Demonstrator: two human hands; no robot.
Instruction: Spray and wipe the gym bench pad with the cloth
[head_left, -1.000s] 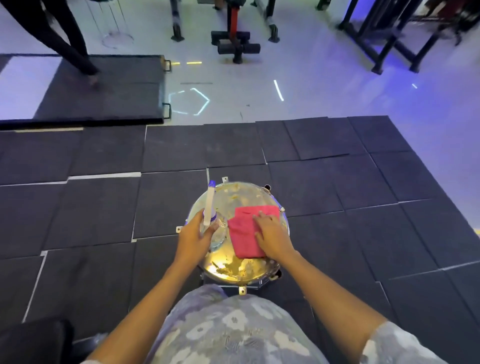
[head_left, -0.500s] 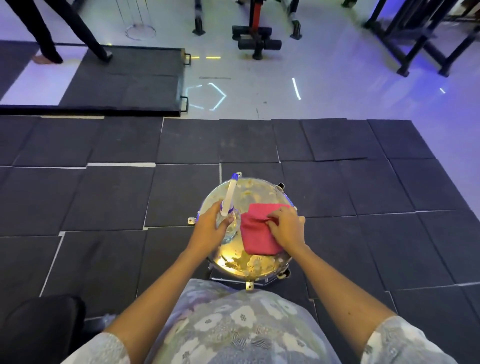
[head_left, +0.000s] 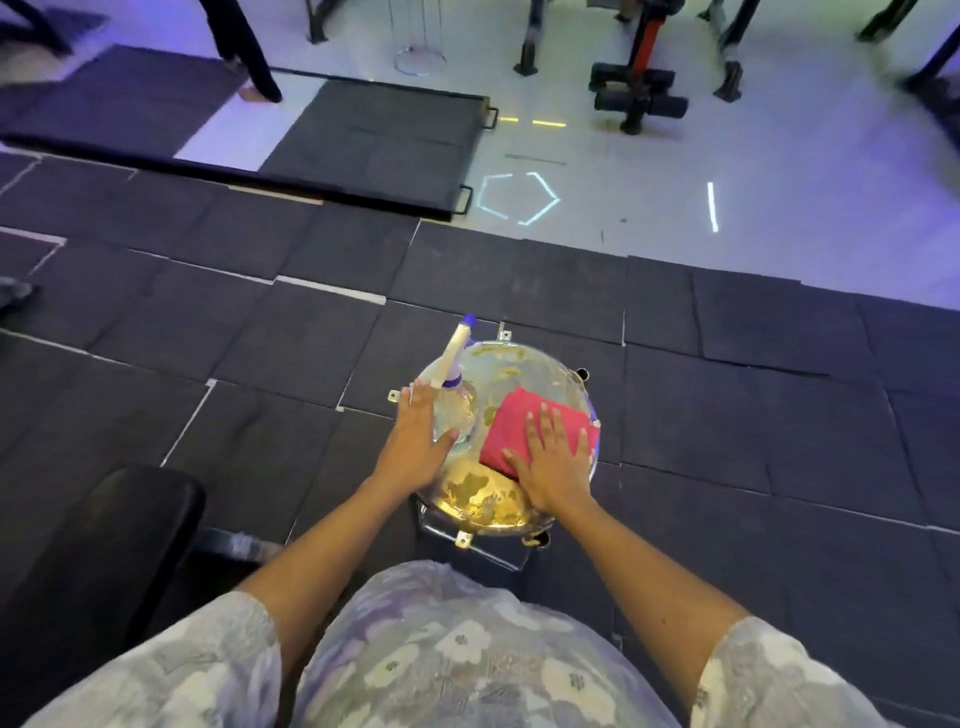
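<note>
Round metal stand (head_left: 496, 501), shiny top blotched with yellowish patches, sits on dark floor mats (head_left: 727, 415).

On its left half: spray bottle (head_left: 456, 404), upright, clear body, white and purple nozzle pointing away. Contents hard to make out, possibly clear liquid.

Left hand (head_left: 418, 441) wraps the bottle, thumb across its near side, fingers along its far-left side.

On the stand's right half: red cloth (head_left: 511, 421), folded, lying flat. Right hand (head_left: 553, 462) presses on it, palm down, fingers spread.

Black bench pad (head_left: 104, 551) lies left of the stand, nearer the person, well apart.
</note>
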